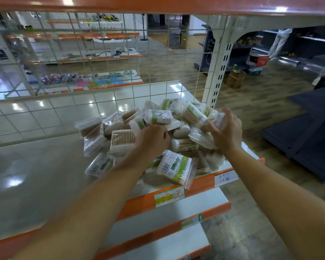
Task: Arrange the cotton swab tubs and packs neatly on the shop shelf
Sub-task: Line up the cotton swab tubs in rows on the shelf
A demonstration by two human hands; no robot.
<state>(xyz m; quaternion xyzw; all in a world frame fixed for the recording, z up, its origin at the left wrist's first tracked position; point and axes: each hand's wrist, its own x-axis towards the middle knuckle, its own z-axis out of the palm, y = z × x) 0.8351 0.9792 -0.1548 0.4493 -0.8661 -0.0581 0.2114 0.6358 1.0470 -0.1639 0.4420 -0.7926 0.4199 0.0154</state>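
Observation:
A loose heap of cotton swab packs (124,137) in clear plastic with green labels lies at the right end of the white shelf (45,166). My left hand (152,137) reaches into the middle of the heap, fingers curled round a swab pack (139,124). My right hand (227,128) is at the heap's right side, its fingers wrapped round a clear pack (219,118) lifted a little above the pile. One flat pack (174,166) lies nearest me at the shelf's front edge. The packs under my hands are hidden.
A white wire grid (101,72) backs the shelf, and an orange-edged shelf (158,4) hangs overhead. A white slotted upright (219,72) stands at the right rear. Orange price rails (176,196) edge this shelf and those below. The shelf's left half is bare.

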